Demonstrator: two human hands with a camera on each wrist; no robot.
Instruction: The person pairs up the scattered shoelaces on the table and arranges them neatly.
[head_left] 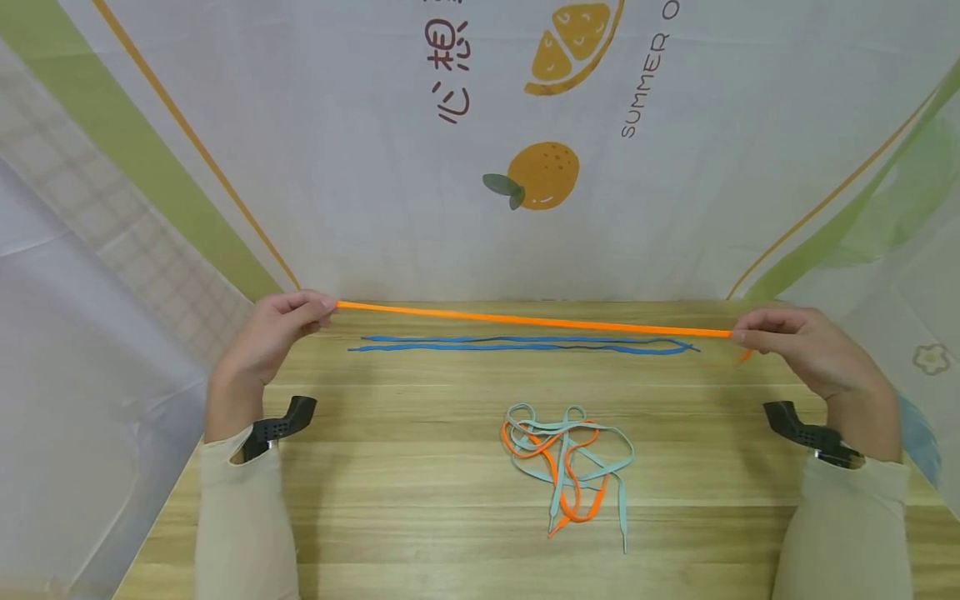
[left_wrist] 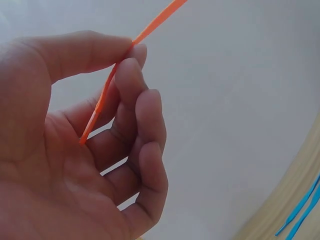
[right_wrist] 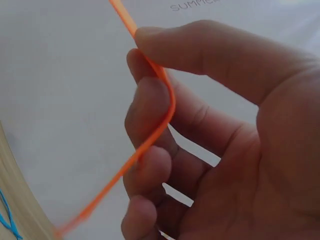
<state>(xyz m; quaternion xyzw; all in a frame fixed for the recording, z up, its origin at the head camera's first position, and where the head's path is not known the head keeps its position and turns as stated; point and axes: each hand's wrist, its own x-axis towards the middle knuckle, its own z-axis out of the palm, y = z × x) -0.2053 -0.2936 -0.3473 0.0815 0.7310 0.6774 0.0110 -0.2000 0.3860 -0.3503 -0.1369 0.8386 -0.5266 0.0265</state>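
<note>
An orange shoelace (head_left: 525, 320) is stretched nearly straight between the two hands, above the far part of the table. My left hand (head_left: 288, 321) pinches it near one end between thumb and index finger; in the left wrist view a short tail of the orange shoelace (left_wrist: 97, 107) lies across the palm side. My right hand (head_left: 795, 342) pinches the other side the same way, and a longer tail (right_wrist: 120, 172) runs past its fingers and hangs down. Just nearer than the stretched lace, a blue shoelace (head_left: 480, 347) lies doubled in two long, nearly parallel strands.
A loose tangle of a pale green shoelace (head_left: 622, 500) and another orange shoelace (head_left: 574, 504) lies on the wooden table (head_left: 405, 475), front of middle. A white printed cloth (head_left: 360, 167) hangs behind the table's far edge and along both sides.
</note>
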